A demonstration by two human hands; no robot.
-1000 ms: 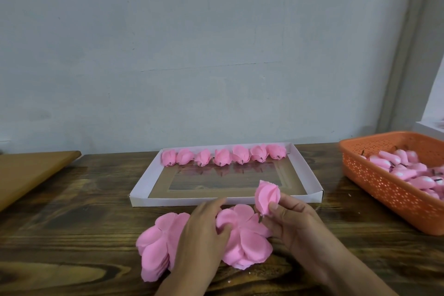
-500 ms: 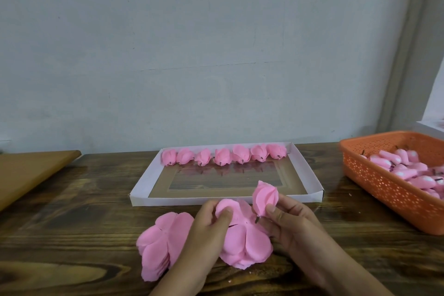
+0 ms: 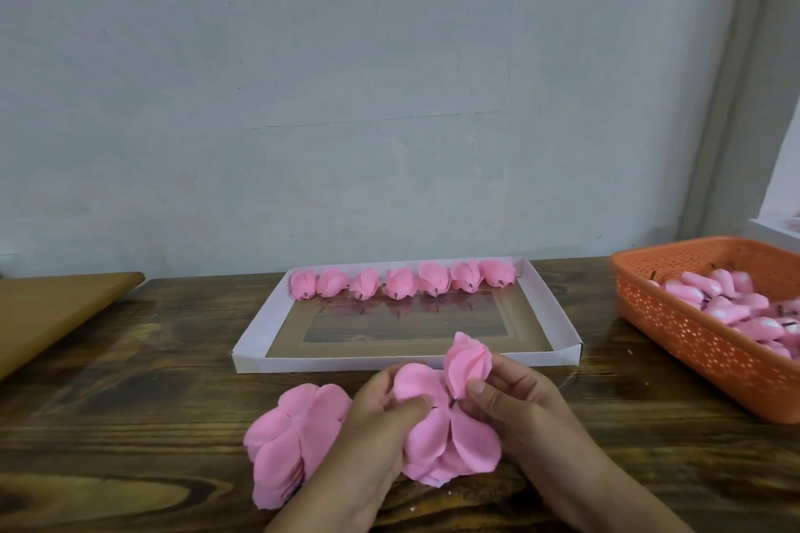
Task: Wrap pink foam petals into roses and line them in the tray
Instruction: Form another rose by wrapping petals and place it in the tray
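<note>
My right hand (image 3: 511,398) pinches a pink foam rosebud (image 3: 468,361) near its base, holding it upright just in front of the tray. My left hand (image 3: 385,415) pinches a flat pink petal piece (image 3: 450,441) at its upper lobe, lifting it beside the bud. A stack of flat petal pieces (image 3: 285,437) lies on the table to the left. The white tray (image 3: 259,325) holds a row of several finished roses (image 3: 402,283) along its far edge.
An orange perforated basket (image 3: 692,342) with several pink buds stands at the right. A brown board (image 3: 56,307) lies at the far left. The dark wooden table (image 3: 130,402) ends at a grey wall behind the tray.
My left hand has lifted the petal piece off the table and brought it up against the bud. My right hand with the bud has stayed nearly in place.
</note>
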